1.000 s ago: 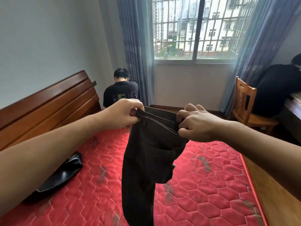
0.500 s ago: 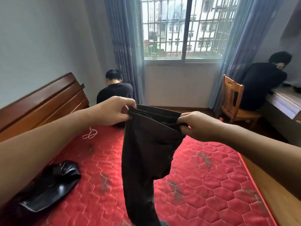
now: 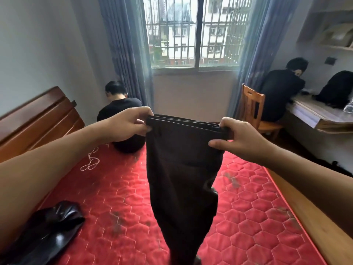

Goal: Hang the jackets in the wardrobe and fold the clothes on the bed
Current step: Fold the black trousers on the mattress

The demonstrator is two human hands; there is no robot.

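A pair of dark trousers [image 3: 183, 169] hangs in the air over the red quilted mattress [image 3: 257, 217]. My left hand [image 3: 129, 125] pinches the left end of the waistband and my right hand [image 3: 238, 138] pinches the right end, so the band is stretched flat between them. The legs hang straight down and their lower ends drop out of the bottom of the view. A shiny black jacket [image 3: 47, 232] lies crumpled on the mattress at the lower left, partly behind my left forearm.
A person in black [image 3: 122, 111] sits at the far end of the bed near the wooden headboard [image 3: 38, 119]. Another person [image 3: 280, 92] sits on a wooden chair [image 3: 252, 106] at a desk [image 3: 313, 115] on the right. A white cord [image 3: 91, 161] lies on the mattress.
My hands have moved apart and pulled the waistband out wide and flat. The view has tilted up and to the right, showing more of the desk and the window.
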